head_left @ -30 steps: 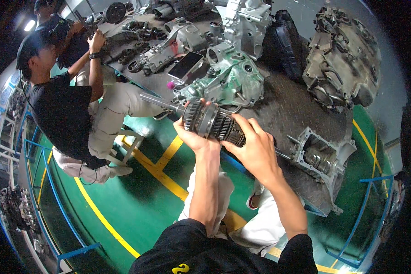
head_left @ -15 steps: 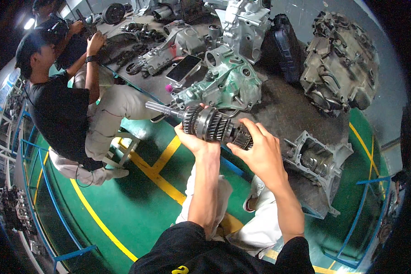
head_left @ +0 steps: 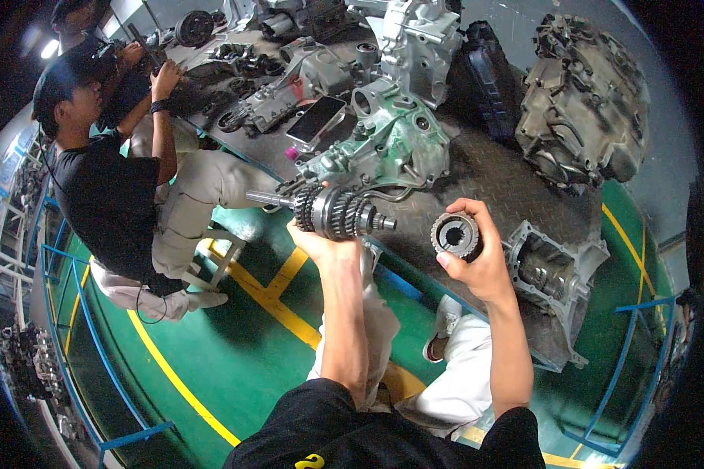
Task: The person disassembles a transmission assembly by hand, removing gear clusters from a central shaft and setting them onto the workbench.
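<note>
My left hand (head_left: 325, 244) is closed from below around a gear shaft (head_left: 338, 213), a metal shaft stacked with toothed gears. Its long splined end points left, and a short bare stub sticks out at the right. Apart from it, my right hand (head_left: 483, 262) grips a gear ring (head_left: 455, 236) by the rim between thumb and fingers. The ring's splined bore faces me. Just beyond the shaft lies a silver-green gearbox housing (head_left: 399, 144) on the metal workbench (head_left: 493, 184).
An open housing half (head_left: 551, 270) lies near the bench's right edge. A large gearbox (head_left: 583, 109) and a black case (head_left: 489, 82) stand behind it. A phone (head_left: 317, 121) rests by the housings. A co-worker (head_left: 105, 180) sits at the left. Blue rails (head_left: 105, 356) flank the floor.
My right hand has pulled the gear ring off the shaft's right end and moved right, turning its bore toward me. My left hand and the shaft have shifted slightly left.
</note>
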Available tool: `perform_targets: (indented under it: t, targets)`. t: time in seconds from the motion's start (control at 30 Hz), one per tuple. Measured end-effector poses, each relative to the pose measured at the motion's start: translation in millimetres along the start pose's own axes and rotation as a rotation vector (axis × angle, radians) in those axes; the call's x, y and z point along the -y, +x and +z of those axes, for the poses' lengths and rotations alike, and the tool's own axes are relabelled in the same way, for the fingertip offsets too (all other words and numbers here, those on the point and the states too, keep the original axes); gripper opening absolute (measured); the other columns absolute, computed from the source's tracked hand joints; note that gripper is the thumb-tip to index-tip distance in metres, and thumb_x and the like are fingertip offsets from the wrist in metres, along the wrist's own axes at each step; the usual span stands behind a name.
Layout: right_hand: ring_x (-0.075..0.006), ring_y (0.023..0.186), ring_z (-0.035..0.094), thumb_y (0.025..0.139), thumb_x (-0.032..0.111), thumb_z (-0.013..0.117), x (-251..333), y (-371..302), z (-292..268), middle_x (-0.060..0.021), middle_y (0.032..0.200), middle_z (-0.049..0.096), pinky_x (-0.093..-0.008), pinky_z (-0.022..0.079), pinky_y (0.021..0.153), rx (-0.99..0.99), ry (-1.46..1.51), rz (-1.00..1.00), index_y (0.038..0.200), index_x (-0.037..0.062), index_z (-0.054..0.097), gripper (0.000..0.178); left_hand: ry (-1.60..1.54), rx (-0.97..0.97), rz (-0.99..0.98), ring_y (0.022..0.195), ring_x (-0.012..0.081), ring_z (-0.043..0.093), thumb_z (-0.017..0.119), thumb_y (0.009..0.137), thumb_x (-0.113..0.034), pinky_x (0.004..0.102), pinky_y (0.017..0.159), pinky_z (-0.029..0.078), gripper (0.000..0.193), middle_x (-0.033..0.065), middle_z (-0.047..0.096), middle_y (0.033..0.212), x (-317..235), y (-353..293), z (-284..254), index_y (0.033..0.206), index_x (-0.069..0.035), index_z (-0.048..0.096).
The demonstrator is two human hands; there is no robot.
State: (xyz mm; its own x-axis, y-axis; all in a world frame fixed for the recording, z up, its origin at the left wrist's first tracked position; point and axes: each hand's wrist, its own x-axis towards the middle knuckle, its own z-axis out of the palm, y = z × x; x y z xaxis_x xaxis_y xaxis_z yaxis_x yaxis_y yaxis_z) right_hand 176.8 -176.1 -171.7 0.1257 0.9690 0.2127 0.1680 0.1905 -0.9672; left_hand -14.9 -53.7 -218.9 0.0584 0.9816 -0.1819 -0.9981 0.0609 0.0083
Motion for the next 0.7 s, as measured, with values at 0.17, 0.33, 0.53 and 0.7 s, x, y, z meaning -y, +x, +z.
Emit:
perform_targets:
  t: [0.17,0.33,0.53,0.7]
  targets:
    - [-0.0187,0.096,0.061,0.064,0.016,0.072,-16.6,-4.2,7.1,-0.0106,0.105,0.060,-0.0331,0.050,0.090,-0.056,0.235,-0.010,0.123,0.0055,0.047,0.065,-0.033,-0.069,-0.011,0.074,0.0294,0.066,0.042,0.096,-0.037,0.0463,0.074,0.058,0.041,0.0136,0.069,0.087,-2.3,4.3,-9.1,0.098,-0.005,0.067]
    - [-0.0200,0.094,0.061,0.066,0.018,0.072,-29.8,-5.9,23.2,-0.0124,0.104,0.060,-0.0339,0.051,0.088,-0.021,0.309,-0.033,0.123,0.0057,0.045,0.064,-0.019,-0.027,-0.048,0.088,0.0347,0.068,0.037,0.093,-0.037,0.0523,0.087,0.056,0.048,0.0186,0.070,0.098,0.2,4.9,-15.5,0.105,-0.002,0.067]
    - [-0.0132,0.094,0.059,0.069,0.010,0.079,-32.5,-7.6,38.7,-0.0050,0.103,0.060,-0.0291,0.050,0.086,-0.026,0.042,-0.083,0.122,0.0039,0.052,0.060,0.050,-0.024,0.020,0.097,0.0350,0.068,0.036,0.090,-0.041,0.0541,0.087,0.057,0.051,0.0186,0.070,0.107,9.9,5.7,-16.7,0.113,-0.004,0.062]
    - [-0.0163,0.086,0.065,0.069,0.012,0.080,-20.4,-9.3,41.4,-0.0086,0.095,0.066,-0.0321,0.053,0.080,-0.077,-0.264,-0.120,0.117,0.0047,0.056,0.054,0.076,0.000,0.135,0.100,0.0365,0.067,0.034,0.092,-0.038,0.0541,0.090,0.055,0.046,0.0189,0.069,0.110,5.2,2.6,-11.8,0.116,-0.010,0.061]
